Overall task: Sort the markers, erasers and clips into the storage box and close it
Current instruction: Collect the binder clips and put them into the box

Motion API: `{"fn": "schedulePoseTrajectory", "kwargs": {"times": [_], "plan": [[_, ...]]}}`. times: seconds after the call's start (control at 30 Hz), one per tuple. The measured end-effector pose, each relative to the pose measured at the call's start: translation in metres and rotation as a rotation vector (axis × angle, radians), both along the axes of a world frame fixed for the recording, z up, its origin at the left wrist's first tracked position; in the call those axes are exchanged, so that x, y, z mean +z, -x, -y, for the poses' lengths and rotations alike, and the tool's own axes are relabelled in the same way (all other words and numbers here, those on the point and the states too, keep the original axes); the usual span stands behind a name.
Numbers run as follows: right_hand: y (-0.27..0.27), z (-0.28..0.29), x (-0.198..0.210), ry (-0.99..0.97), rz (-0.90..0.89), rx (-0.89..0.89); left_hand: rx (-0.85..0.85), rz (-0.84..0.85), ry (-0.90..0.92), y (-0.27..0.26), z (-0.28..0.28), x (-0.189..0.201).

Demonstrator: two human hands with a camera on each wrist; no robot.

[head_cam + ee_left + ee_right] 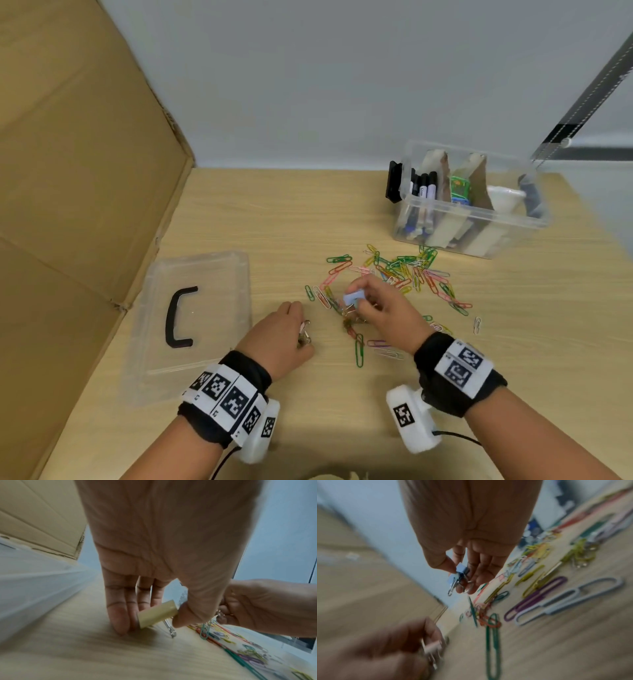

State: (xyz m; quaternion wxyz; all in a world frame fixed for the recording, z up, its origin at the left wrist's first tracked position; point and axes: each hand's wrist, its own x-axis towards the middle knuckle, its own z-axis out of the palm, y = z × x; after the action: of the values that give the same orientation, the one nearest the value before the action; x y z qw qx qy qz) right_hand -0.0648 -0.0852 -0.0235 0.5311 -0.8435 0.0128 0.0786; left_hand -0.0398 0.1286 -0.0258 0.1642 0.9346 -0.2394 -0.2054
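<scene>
Right hand (380, 301) is up off the desk (274, 222), its grip pinching a pale blue binder clip (353, 300) between thumb and fingertips, wire handles dangling below it in the right wrist view. Left hand (284, 337) sits low at the desk, thumb and fingers pinching a cream-yellow binder clip (157, 613), its metal handles poking down to the wood; the other fingertips (120, 620) touch the surface. Between and beyond the two hands lies a loose scatter of coloured paper clips (404, 274), green, pink, yellow, purple, white, spread toward the far right. One long green paper clip (359, 349) lies just in front of the right wrist. Back right stands the clear storage box (507, 219), open, with cardboard dividers; markers (424, 192) stand in its left compartment, some green clips show in the middle one, and what fills the right one is too blurred to tell. The clear lid (191, 325) with its black handle (178, 317) lies flat on the desk at left, just beside a cardboard panel (78, 171).
</scene>
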Motion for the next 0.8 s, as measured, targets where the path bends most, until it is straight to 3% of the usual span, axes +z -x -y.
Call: {"fn": "schedulePoseTrajectory", "kwargs": {"times": [0.2,0.37,0.5,0.63,0.8], "plan": [[0.001,0.016,0.006,-0.738,-0.308,-0.335,-0.010,0.091,-0.078,-0.001,0.010,0.000],[0.002,0.024,0.011,-1.099,-0.418,-0.495,-0.005,0.101,-0.129,-0.008,0.017,0.003],[-0.005,0.039,0.030,-1.116,-0.392,-0.473,0.026,0.079,-0.055,-0.014,0.015,-0.001],[-0.020,0.086,0.079,-0.938,-0.198,-0.457,0.072,0.075,0.061,-0.019,0.010,-0.003],[-0.067,0.166,0.120,-0.675,0.047,-0.701,0.096,0.120,0.176,-0.023,0.013,0.003]]}}
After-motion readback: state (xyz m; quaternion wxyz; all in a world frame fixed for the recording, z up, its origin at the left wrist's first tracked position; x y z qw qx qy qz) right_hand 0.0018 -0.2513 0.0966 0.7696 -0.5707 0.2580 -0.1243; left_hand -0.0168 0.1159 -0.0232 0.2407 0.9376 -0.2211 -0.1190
